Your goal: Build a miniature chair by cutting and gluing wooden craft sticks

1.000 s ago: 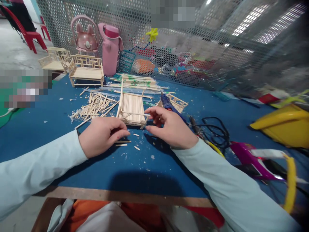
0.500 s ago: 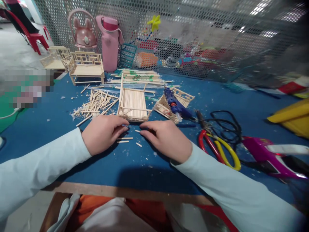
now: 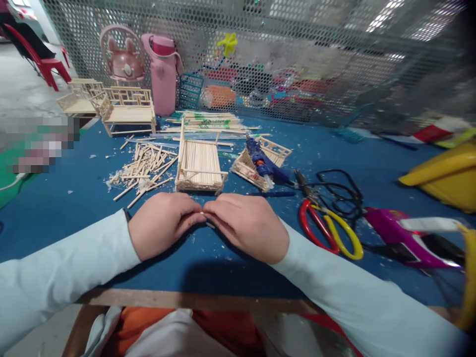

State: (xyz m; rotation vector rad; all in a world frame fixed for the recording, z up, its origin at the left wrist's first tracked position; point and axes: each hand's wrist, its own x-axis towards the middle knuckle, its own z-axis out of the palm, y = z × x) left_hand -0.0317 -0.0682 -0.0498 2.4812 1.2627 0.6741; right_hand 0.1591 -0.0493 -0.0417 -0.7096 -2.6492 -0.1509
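Observation:
My left hand and my right hand rest on the blue tabletop with their fingertips meeting. Both are closed in a pinch at a short wooden stick, of which just a pale bit shows. Another short stick piece lies under my right fingers. Right behind the hands stands a small chair-like model of wooden sticks, with a slatted seat and a low rail. My fingers hide the table beneath them.
Loose cut sticks are heaped at left, behind them finished stick benches. A blue glue gun lies on another stick model. Red-and-yellow-handled pliers, a black cable and a purple tool lie at right.
My hands have come together and a little nearer to me, closing the gap between their fingertips. The two sticks near my left fingers no longer show. The view has shifted slightly.

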